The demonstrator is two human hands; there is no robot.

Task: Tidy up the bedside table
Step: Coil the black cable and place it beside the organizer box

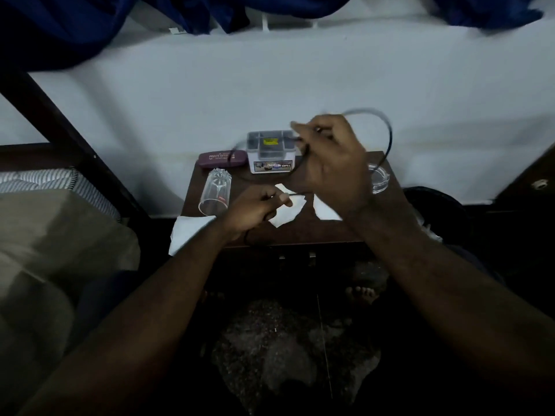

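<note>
A thin black cable loops in the air above the dark wooden bedside table. My right hand is raised over the table's back and grips the loop. Lower and nearer, my left hand pinches another part of the same cable. On the table lie a clear drinking glass tipped on its side at the left, a maroon spectacle case at the back left, a small white organiser box with compartments, torn white paper scraps, and a clear glass dish at the right.
A white tissue hangs over the table's front left corner. A bed with a beige pillow and striped sheet sits at the left. The white wall is behind, with blue curtains above. My bare toes show on the dark floor.
</note>
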